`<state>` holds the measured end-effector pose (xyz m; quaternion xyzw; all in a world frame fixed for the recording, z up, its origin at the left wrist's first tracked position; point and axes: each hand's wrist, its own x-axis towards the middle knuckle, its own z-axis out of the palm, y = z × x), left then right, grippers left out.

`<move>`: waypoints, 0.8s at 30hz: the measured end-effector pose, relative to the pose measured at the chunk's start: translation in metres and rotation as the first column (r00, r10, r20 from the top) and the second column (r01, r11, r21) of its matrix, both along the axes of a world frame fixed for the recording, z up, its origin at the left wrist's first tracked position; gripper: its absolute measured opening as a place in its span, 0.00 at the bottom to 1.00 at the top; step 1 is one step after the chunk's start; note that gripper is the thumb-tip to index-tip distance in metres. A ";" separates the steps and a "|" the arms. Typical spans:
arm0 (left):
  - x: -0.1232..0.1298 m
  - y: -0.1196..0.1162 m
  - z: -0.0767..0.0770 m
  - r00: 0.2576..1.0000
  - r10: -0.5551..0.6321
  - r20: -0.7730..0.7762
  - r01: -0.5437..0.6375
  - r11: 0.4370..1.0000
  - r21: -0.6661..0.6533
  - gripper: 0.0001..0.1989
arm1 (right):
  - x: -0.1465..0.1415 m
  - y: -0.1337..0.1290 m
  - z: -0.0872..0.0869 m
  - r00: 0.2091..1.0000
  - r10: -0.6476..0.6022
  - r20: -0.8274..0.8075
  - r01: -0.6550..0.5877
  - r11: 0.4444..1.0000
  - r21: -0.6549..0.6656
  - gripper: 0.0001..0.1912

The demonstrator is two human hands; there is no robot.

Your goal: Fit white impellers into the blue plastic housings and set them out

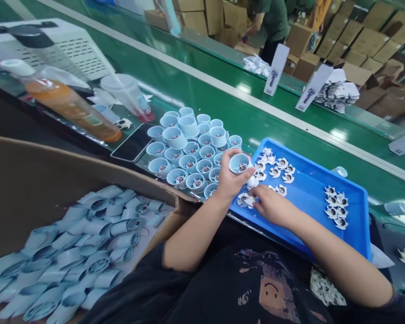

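Light blue on the cup in left hand: pinching it between thumb and fingers, mouth up, dark hub showing inside. Holding it near the 9 o'clock edge of the blue tray. Right hand down at the same end, fingers curled in against white fans; can't tell if pinching one. More fans lying loose from 9 to 11 o'clock in tray, tight cluster at 3. Off left hand's 10 o'clock, on green table: big batch of cups, mouths up, some stacked on others. Beyond, same bearing: phone, bottle with orange drink, tumbler. At 8 o'clock of view: carton with blue shells heaped inside. Around 1 to 2 o'clock, across table: white boxes on end, then co-worker in dark green top.
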<state>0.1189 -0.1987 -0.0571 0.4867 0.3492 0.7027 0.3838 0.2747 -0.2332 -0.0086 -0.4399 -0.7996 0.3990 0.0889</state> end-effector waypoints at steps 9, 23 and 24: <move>0.002 -0.042 0.039 0.690 -0.212 -0.692 0.320 0.947 0.030 0.29 | 0.066 -0.050 0.016 0.604 -0.485 -0.633 0.167 0.853 -0.494 0.22; 0.017 -0.052 0.050 0.508 -0.096 -0.856 0.394 0.910 0.132 0.26 | 0.074 -0.057 0.015 0.393 -0.540 -0.745 0.144 0.836 -0.530 0.15; 0.020 -0.053 0.051 0.505 -0.085 -0.859 0.401 0.904 0.146 0.25 | 0.074 -0.059 0.018 0.410 -0.524 -0.746 0.180 0.849 -0.497 0.14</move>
